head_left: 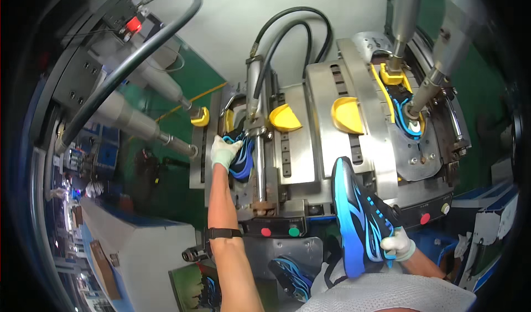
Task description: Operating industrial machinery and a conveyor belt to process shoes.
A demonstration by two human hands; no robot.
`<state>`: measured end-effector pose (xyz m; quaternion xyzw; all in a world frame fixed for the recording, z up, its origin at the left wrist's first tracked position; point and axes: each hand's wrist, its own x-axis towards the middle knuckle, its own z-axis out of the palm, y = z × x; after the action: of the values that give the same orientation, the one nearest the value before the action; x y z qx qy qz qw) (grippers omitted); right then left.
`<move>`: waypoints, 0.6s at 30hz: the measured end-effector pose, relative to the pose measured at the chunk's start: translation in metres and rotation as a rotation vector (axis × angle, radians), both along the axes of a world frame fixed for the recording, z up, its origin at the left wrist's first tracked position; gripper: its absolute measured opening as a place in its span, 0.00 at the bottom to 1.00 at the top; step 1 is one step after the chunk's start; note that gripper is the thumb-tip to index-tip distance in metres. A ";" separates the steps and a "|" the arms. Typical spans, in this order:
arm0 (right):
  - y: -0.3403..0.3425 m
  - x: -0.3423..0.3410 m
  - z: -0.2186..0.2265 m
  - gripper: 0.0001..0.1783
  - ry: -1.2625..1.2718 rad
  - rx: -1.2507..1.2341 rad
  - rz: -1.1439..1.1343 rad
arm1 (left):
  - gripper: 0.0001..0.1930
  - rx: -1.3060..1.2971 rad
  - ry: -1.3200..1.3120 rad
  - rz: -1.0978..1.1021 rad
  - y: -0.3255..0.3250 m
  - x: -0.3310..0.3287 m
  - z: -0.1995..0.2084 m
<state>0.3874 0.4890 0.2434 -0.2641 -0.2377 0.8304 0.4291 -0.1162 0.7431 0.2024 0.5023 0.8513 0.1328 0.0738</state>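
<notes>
My left hand (224, 152), in a white glove, grips a black and blue sports shoe (241, 164) sitting in the left station of a metal press machine. My fingers lie over the shoe's upper, and part of the shoe is hidden beneath them. At the lower right, my right hand (399, 244), also gloved, holds a second sneaker (354, 218) by its heel end. This one is tilted with its blue sole edge facing left and its toe pointing up toward the machine. Another sneaker (402, 108) sits in the right station, under metal rods and a yellow pad (391, 74).
Two yellow curved pads (285, 118) (347, 116) stand on the middle plates. Thick black hoses (293, 11) arch behind. Red and green buttons (266, 232) line the machine's front. Another sneaker (292, 278) lies below, near my lap. Press rods (180, 143) jut in from the left.
</notes>
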 end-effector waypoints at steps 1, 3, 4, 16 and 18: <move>0.000 -0.009 0.000 0.51 0.010 -0.040 -0.002 | 0.38 0.020 -0.019 -0.042 -0.011 -0.002 0.015; -0.002 -0.031 0.007 0.50 -0.001 -0.108 0.024 | 0.36 0.059 0.038 0.031 -0.044 -0.006 0.045; -0.003 -0.041 0.002 0.48 -0.013 -0.055 0.006 | 0.35 0.157 -0.030 0.017 -0.070 -0.003 0.060; 0.144 -0.322 -0.019 0.09 -0.163 0.042 0.267 | 0.22 0.582 -0.620 0.431 -0.469 0.045 -0.010; 0.178 -0.386 -0.037 0.10 -0.561 0.066 0.154 | 0.26 0.581 -0.475 0.553 -0.513 0.063 -0.025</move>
<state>0.0018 0.6667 0.2060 -0.4505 -0.3934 0.7468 0.2909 -0.0527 0.2299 0.1775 0.2119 0.8403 0.4917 0.0849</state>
